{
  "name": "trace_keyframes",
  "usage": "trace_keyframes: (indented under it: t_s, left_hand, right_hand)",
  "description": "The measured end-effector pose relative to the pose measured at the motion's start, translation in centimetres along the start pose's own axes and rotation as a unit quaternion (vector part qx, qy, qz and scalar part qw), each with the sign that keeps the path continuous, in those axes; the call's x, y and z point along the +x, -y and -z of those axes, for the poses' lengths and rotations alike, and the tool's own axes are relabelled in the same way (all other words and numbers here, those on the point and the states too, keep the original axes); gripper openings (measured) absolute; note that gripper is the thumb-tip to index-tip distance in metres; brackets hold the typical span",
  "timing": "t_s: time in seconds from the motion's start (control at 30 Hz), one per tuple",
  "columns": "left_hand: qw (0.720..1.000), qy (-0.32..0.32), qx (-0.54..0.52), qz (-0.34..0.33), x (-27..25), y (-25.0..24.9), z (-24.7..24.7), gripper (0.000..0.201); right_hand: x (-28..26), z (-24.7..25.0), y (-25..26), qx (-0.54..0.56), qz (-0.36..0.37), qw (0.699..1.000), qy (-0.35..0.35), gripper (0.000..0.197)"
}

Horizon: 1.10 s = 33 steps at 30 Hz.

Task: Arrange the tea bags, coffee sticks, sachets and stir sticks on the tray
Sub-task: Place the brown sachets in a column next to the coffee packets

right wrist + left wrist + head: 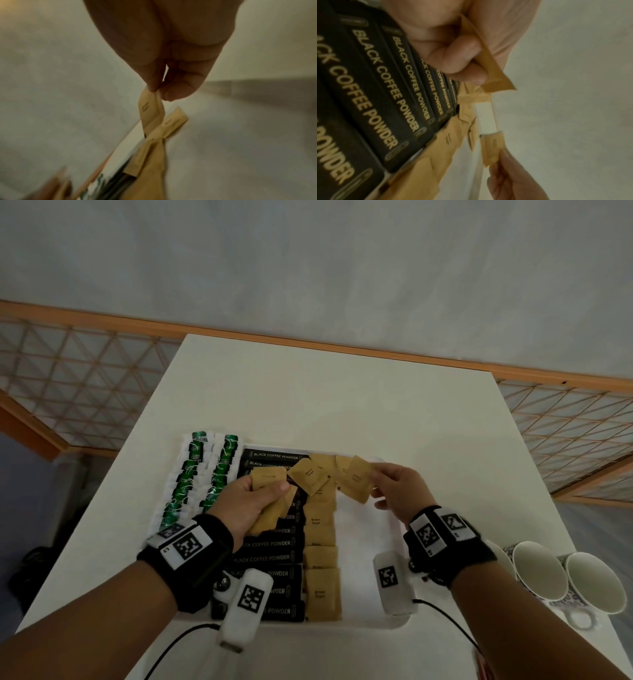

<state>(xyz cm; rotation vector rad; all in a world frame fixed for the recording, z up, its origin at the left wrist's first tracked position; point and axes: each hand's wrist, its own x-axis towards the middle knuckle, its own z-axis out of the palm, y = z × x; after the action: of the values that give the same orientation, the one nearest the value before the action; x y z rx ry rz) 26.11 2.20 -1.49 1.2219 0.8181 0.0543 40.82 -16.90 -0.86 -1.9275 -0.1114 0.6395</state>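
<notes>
A white tray (363, 542) holds two columns of green tea bags (191, 474), a column of black coffee sticks (270, 558) and a column of brown sugar sachets (322, 594). My left hand (260, 491) hovers over the coffee sticks and grips a small stack of brown sachets (270, 508); the left wrist view shows its fingers (462, 65) curled round that stack (488, 60). Between thumb and forefinger, my right hand (380, 477) pinches one brown sachet (356, 481) by its edge above the tray's far right part, as the right wrist view shows (149, 111). Another sachet (310, 475) lies tilted between the hands.
The tray sits on a white table (342, 392). Two white cups (541, 570) lie at the table's near right corner. Beyond the table runs a wooden lattice railing (78, 378). The tray's right strip is bare white.
</notes>
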Motion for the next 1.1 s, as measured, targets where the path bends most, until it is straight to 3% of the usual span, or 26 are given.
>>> trace_keyframes:
  t_s: [0.2,0.8,1.1]
  left_hand:
    - [1.0,-0.007,0.023,0.005,0.8,-0.4,0.3,0.022]
    - [0.998,0.001,0.042,0.042,0.9,-0.4,-0.5,0.022]
    - [0.999,0.003,0.027,0.042,1.1,-0.3,-0.7,0.02]
  right_hand:
    - [1.2,-0.4,-0.6,-0.157,-0.007,0.986,0.059,0.028]
    - [3.1,-1.6,-2.2,-0.157,0.024,0.987,-0.026,0.016]
    - [3.2,-1.3,-2.3,-0.186,0.03,0.98,-0.071,0.025]
